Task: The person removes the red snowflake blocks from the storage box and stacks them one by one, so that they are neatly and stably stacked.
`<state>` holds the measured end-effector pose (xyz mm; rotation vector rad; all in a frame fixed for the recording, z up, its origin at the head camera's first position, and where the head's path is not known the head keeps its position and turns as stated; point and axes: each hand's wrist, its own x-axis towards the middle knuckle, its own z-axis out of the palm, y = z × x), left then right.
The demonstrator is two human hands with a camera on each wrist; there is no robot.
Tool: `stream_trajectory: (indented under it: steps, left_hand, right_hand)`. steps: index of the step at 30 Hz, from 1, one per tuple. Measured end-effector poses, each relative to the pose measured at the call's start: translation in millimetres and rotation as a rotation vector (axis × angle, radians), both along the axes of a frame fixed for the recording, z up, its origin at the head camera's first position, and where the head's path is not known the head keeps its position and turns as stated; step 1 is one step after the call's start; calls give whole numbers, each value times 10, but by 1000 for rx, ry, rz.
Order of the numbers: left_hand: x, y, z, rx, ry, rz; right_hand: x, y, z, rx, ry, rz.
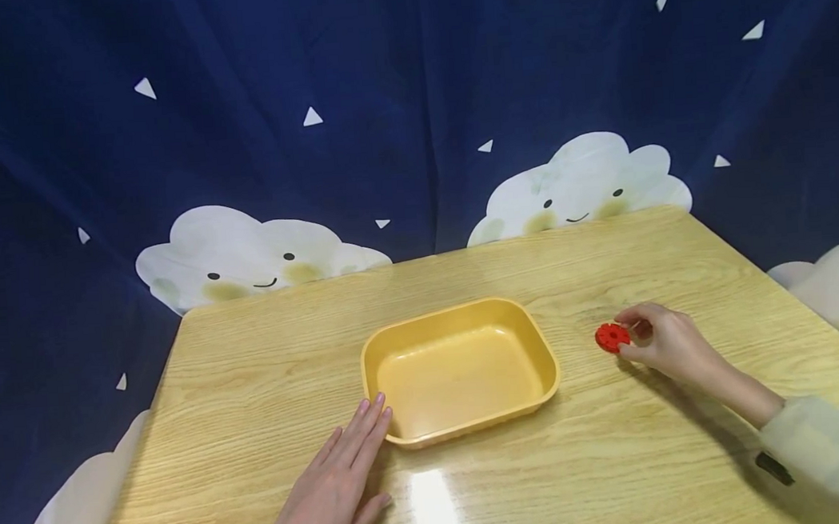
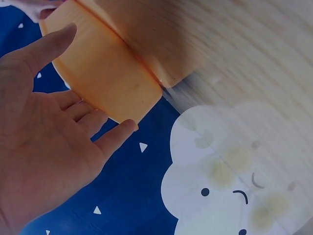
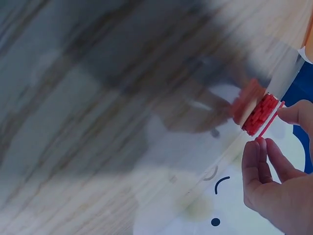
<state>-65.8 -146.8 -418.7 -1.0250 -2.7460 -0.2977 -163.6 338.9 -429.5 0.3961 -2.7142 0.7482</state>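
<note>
A yellow rectangular tray point(image 1: 462, 371) with nothing in it sits mid-table. My left hand point(image 1: 339, 475) lies at its near left corner, fingers straight and touching the rim; in the left wrist view, the fingers point(image 2: 115, 139) reach along the tray's outer wall point(image 2: 107, 63) with the thumb apart. To the right of the tray, my right hand point(image 1: 673, 347) pinches a thin red notched disc point(image 3: 270, 121) between thumb and fingertips. A short stack of red notched discs point(image 3: 259, 115) stands on the table just under it, a narrow gap between. From the head view, red notched plastic point(image 1: 613, 337) shows at the fingertips.
The wood-grain table point(image 1: 274, 359) is glossy and reflects light near its front edge. A dark blue curtain point(image 1: 409, 94) with white clouds and small triangles hangs behind and at both sides. A pale sleeve point(image 1: 827, 445) with a black piece on it covers the right forearm.
</note>
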Motion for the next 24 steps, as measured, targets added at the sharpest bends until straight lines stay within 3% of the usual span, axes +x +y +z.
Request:
stream_trajectory:
  steps: [15,18,21,24]
  left_hand:
    - [22,-8,0,10,-9,17]
    - [20,-7,0,14,-22,14]
    - [14,-22,28,20,-77,26]
    - [-6,-80,111,31,-111,95]
  right_hand:
    - [-42,3,-15,-11,-1,10]
    - [-31,41,72,-30,56,4]
    - [-9,132,235,-63,123,-21]
    - [34,260,397,-69,142,-41]
